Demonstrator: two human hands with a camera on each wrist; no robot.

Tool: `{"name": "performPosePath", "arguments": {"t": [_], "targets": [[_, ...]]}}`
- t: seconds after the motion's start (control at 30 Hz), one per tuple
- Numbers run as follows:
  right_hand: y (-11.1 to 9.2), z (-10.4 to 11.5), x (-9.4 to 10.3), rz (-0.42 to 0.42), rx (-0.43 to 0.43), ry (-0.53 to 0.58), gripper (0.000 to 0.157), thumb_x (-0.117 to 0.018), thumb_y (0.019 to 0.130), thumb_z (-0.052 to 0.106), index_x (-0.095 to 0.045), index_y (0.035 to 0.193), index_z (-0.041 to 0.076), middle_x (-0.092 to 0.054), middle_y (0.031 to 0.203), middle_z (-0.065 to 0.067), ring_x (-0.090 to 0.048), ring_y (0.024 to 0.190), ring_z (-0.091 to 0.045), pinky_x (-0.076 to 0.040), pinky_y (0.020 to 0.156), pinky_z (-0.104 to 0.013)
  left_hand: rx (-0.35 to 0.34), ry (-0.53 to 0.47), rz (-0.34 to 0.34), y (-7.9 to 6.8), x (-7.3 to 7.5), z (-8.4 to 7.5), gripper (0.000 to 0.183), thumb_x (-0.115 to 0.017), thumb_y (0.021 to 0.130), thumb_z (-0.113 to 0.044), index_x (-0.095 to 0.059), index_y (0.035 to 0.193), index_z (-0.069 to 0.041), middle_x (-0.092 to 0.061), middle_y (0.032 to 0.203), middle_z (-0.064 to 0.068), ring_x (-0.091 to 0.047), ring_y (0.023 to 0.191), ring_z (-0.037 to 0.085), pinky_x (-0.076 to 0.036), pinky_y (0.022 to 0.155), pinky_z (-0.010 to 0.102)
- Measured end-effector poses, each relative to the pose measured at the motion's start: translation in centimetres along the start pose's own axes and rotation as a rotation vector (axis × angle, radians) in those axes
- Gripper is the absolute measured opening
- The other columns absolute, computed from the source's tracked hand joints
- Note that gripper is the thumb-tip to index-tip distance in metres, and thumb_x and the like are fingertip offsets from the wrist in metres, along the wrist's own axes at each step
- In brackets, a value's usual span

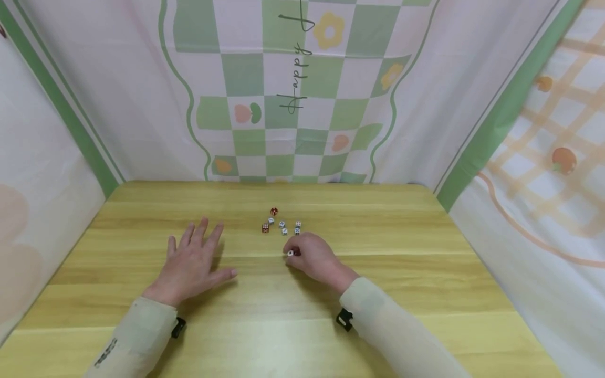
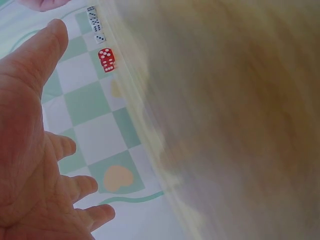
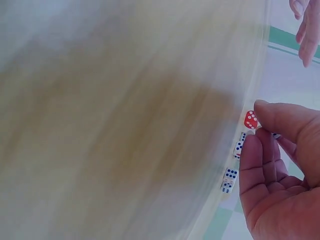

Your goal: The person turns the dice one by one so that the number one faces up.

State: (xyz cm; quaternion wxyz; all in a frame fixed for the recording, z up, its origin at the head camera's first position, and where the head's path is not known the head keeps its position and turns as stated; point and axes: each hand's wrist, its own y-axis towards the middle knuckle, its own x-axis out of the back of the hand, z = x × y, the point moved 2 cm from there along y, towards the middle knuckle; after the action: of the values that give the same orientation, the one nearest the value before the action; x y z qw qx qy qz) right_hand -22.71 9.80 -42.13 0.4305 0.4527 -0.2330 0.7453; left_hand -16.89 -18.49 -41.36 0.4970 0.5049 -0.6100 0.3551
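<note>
My right hand (image 1: 317, 257) pinches a small white die (image 1: 290, 253) between thumb and fingertips, low over the wooden table. In the right wrist view the fingers hide most of that die. Just beyond this hand lies a loose group of dice. Two are red with white dots: a farther red die (image 1: 274, 211) and a nearer red die (image 1: 265, 228). Several white dice (image 1: 284, 231) lie beside them, and a pair of white dice (image 1: 298, 227) is nearest my right knuckles. To the left, my left hand (image 1: 189, 262) is palm down with fingers spread, holding nothing.
The wooden table (image 1: 378, 220) reaches back to a hanging cloth (image 1: 312, 79) with green and white checks. More patterned cloth hangs at the left side (image 1: 42, 199) and the right side (image 1: 562, 173). A black wrist strap piece (image 1: 344, 319) shows under the right cuff.
</note>
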Motion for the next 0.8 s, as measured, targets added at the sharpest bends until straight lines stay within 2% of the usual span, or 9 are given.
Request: {"name": "performPosePath", "arguments": {"t": [0.4, 0.6, 0.8], "targets": [[-0.7, -0.2, 0.5, -0.032, -0.044, 0.052, 0.018, -0.077, 0.093, 0.009, -0.076, 0.111, 0.008, -0.075, 0.102, -0.004, -0.068, 0.092, -0.014, -0.059, 0.084, -0.034, 0.001, 0.002, 0.005, 0.1, -0.2, 0.1, 0.108, -0.068, 0.09, -0.068, -0.019, 0.167, -0.009, -0.011, 0.17, 0.03, -0.013, 0.152, 0.06, -0.008, 0.108, 0.087], [-1.2, -0.3, 0.9, -0.03, -0.1, 0.052, 0.018, -0.079, 0.091, 0.01, -0.075, 0.108, 0.008, -0.076, 0.102, -0.004, -0.071, 0.094, -0.016, -0.06, 0.085, -0.034, 0.001, 0.0, 0.008, 0.1, -0.3, 0.2, 0.108, -0.068, 0.09, -0.069, -0.02, 0.167, -0.01, -0.011, 0.17, 0.03, -0.014, 0.152, 0.06, -0.008, 0.108, 0.087], [-1.7, -0.8, 1.3, -0.066, -0.098, 0.042, 0.014, -0.08, 0.089, 0.01, -0.073, 0.1, 0.011, -0.073, 0.093, 0.002, -0.065, 0.084, -0.01, -0.058, 0.079, -0.031, 0.008, -0.02, 0.019, 0.0, -0.1, 0.2, 0.11, -0.067, 0.09, -0.069, -0.017, 0.167, -0.011, -0.009, 0.171, 0.029, -0.011, 0.152, 0.06, -0.006, 0.109, 0.086]]}}
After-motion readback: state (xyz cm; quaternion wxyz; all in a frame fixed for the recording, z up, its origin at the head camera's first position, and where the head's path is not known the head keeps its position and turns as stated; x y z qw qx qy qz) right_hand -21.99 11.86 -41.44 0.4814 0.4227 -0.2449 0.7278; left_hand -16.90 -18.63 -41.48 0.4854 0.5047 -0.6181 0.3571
